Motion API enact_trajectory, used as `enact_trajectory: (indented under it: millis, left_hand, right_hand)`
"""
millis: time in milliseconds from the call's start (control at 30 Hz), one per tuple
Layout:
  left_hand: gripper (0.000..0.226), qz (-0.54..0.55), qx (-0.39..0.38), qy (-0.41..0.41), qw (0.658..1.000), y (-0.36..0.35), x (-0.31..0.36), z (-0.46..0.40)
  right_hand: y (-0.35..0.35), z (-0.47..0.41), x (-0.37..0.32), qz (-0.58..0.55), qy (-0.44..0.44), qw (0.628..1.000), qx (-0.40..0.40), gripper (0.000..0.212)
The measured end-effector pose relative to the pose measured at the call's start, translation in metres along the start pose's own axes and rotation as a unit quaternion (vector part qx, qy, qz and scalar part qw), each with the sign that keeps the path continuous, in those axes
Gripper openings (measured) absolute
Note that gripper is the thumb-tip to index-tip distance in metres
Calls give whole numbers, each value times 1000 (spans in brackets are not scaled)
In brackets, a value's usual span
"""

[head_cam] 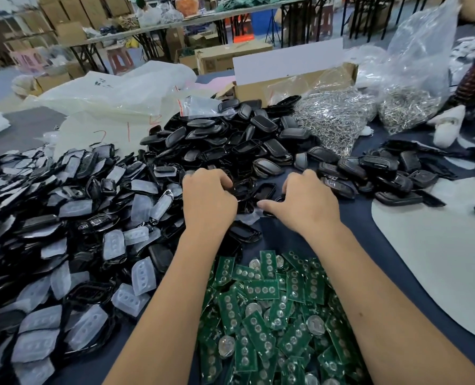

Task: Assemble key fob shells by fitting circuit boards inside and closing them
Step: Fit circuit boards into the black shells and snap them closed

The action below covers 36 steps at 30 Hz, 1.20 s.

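Note:
My left hand (207,202) reaches over the table's middle, its fingers curled round a black key fob shell half (243,190). My right hand (307,204) is beside it with fingers curled over a dark shell piece (275,200) and thumb stretched left; most of that piece is hidden. Another open shell half (264,190) lies between the two hands. Green circuit boards (261,301) with round coin cells are heaped between my forearms. A big pile of black shell halves (230,143) rises just beyond my hands.
At the left lies a heap of black shells with translucent button pads (64,232). More black shells (383,176) lie at the right, beside a white sheet (439,259). Bags of metal key rings (333,118), a cardboard box (294,79) and plastic bags (114,93) stand behind.

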<state>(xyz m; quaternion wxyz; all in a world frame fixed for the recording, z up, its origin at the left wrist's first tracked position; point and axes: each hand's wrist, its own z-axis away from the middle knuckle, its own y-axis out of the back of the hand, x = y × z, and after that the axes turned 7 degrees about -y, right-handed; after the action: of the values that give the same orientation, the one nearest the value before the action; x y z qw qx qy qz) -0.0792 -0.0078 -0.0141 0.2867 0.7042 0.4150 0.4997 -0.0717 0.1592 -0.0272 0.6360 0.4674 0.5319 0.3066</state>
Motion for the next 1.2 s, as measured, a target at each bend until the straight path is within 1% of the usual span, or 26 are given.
enact_trajectory:
  millis: [100,200,233,333,367,400,467,500,533,567,600,667,700,767,867,933,1000,1033,1100,1133,1200]
  left_hand:
    - [24,21,7,-40,999,-6,5,0]
    - [8,14,-49,-96,994,-16,14,-3]
    - [7,8,-73,-100,992,-19,17,-4]
    - [20,24,-110,-56,992,-22,21,-13]
    - [24,27,-117,-39,992,-21,21,-17]
    - [26,28,-128,-24,991,-21,21,-20]
    - [23,39,-149,3,988,-21,23,-25]
    - [20,48,-158,13,986,-21,24,-26]
    - [18,55,-160,18,985,-21,24,-26]
    - [18,61,-155,21,986,-22,24,-27]
    - [19,64,-144,24,987,-22,24,-27]
    - [21,73,-114,32,990,-22,21,-26]
    - [22,86,-98,36,991,-22,18,-26]
    - [23,115,-56,45,991,-20,14,-25]
    - [23,152,26,50,987,-10,9,-25]
    - [20,195,67,68,976,-3,4,-22]
    - [15,251,92,105,958,0,-2,-16]
    - [14,259,104,122,952,1,-5,-12]
    - [15,251,115,141,951,0,-10,-4]
    - [15,255,117,146,949,1,-12,-1]
    - [15,283,122,152,939,2,-14,3]
  right_hand:
    - [2,-2,1,-13,7,1000,-1,59]
    - [6,-3,5,-48,21,998,-22,57]
    - [9,-4,8,-52,35,997,-39,58]
    - [15,-7,16,-64,74,990,-100,55]
    - [15,-8,17,-73,75,989,-104,52]
    - [15,-8,18,-82,76,989,-92,50]
    - [16,-9,16,-102,99,989,-43,41]
    - [17,-8,15,-121,121,985,-32,35]
    - [20,-8,14,-141,145,978,-49,31]
    - [24,-7,13,-150,168,970,-94,30]
    - [28,-5,12,-140,189,959,-159,30]
    - [31,1,9,-81,224,928,-286,27]
    - [31,3,9,-59,238,913,-327,26]
    - [32,5,9,-48,254,896,-361,23]
    - [34,4,10,-53,273,886,-372,18]
    - [34,5,10,-116,285,869,-388,14]
    - [31,7,8,-225,285,853,-376,12]
    - [29,7,5,-297,264,842,-364,12]
    - [22,9,-1,-439,199,808,-339,11]
    - [18,11,-6,-489,172,790,-328,10]
    - [6,13,-13,-551,132,764,-309,11]
